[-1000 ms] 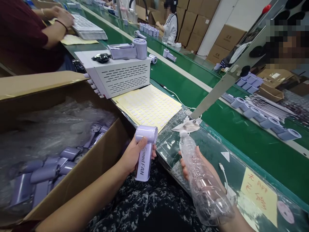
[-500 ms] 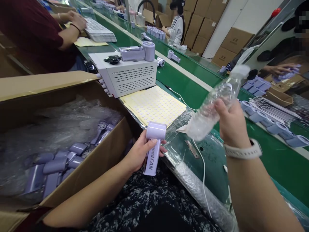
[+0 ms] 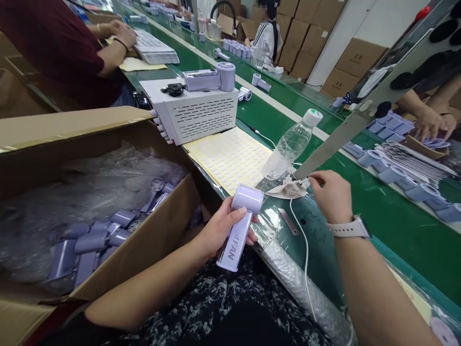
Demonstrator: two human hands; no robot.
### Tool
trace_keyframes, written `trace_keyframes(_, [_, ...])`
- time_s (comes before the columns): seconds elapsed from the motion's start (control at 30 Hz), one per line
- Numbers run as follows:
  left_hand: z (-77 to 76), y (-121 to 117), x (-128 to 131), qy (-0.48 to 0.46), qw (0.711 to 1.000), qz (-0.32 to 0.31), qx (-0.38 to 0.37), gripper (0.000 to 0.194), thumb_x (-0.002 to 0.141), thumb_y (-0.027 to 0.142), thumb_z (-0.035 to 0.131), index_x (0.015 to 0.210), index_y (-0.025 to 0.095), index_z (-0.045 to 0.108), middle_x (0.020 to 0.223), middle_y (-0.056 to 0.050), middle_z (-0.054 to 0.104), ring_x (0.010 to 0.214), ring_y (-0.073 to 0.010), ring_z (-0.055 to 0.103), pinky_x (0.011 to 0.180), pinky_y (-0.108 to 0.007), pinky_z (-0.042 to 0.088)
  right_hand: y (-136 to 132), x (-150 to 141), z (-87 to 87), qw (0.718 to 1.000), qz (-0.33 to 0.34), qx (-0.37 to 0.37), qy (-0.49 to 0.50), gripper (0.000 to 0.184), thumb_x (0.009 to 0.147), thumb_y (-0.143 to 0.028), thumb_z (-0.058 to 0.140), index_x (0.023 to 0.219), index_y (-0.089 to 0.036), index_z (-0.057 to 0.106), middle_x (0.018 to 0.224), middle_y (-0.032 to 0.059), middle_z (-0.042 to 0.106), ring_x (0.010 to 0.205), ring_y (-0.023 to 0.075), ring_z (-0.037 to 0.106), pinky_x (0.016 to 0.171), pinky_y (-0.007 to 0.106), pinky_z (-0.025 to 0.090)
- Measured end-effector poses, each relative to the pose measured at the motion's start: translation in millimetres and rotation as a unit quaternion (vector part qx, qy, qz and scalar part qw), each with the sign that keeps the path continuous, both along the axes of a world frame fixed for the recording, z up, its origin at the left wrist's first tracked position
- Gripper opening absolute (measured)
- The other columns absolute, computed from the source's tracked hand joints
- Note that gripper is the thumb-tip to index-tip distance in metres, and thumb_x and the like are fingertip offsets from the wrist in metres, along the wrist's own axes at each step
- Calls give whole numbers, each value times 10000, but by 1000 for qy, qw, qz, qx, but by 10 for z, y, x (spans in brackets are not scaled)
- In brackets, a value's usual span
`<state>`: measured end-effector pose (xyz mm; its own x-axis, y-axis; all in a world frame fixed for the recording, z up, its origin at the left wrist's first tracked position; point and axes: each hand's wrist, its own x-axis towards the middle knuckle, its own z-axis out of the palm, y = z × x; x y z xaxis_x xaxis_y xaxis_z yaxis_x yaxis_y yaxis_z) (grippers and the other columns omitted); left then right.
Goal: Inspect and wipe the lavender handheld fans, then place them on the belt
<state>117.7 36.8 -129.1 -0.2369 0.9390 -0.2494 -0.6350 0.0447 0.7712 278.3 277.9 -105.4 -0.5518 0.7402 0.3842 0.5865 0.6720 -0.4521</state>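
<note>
My left hand is wrapped round a lilac handheld fan, its round head up and "FAN" lettering on the handle. On the green bench to the right, my right hand pinches the edge of a small, crumpled whitish cloth; the fingertips are partly hidden. Just behind the cloth stands a clear plastic bottle with a white cap, apart from my hand. A sheet of white oval stickers on yellow backing lies beyond the fan.
At left, an open carton holds several lilac fans and clear plastic bags. A white vented box carries another fan. A slanted metal bar rises beside my right hand. A white cable crosses the bench. Co-workers sit along the green conveyor.
My right hand has let go of the bottle, which now stands on the bench, and has moved down to the cloth. The fan in my left hand has shifted slightly right and tilted.
</note>
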Motion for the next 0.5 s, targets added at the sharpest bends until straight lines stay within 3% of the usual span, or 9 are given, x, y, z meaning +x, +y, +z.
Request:
trace_keyframes(0.1, [39, 71, 78, -11, 999, -25, 16, 498, 829, 436, 754, 1094, 194, 409, 873, -30, 731, 591, -181, 737, 520, -269, 606, -87, 137, -181, 1000, 18, 25, 6, 210, 859, -321, 606, 703, -220, 703, 893, 128, 633, 885, 319, 622, 814, 477, 529])
trace_keyframes(0.17, [66, 95, 121, -17, 998, -47, 38, 506, 828, 431, 765, 1090, 203, 397, 878, -25, 728, 596, -186, 740, 521, -275, 608, -165, 213, -174, 999, 19, 40, 32, 209, 862, -338, 604, 716, -227, 702, 901, 124, 621, 891, 316, 610, 804, 472, 518])
trace_keyframes(0.27, [92, 113, 176, -18, 996, -65, 64, 501, 841, 419, 765, 1089, 215, 380, 889, -25, 727, 596, -188, 742, 518, -277, 608, -374, 391, 95, 996, 14, 62, 60, 186, 868, -364, 606, 808, -227, 717, 970, 114, 639, 929, 324, 614, 817, 501, 493])
trace_keyframes(0.4, [119, 171, 322, -27, 994, -85, 71, 495, 849, 411, 759, 1082, 231, 362, 890, -14, 717, 601, -186, 740, 523, -278, 609, -902, 582, 515, 996, 34, 66, 45, 133, 899, -336, 624, 847, -253, 713, 1036, 84, 677, 982, 321, 629, 801, 468, 479])
trace_keyframes(0.5, [144, 238, 496, -16, 990, -121, 72, 505, 863, 452, 741, 1091, 237, 344, 793, 8, 706, 573, -178, 722, 529, -279, 608, -1252, 582, 567, 993, 56, 31, 103, 92, 934, -243, 622, 887, -258, 700, 1082, 65, 678, 1018, 289, 637, 850, 436, 484])
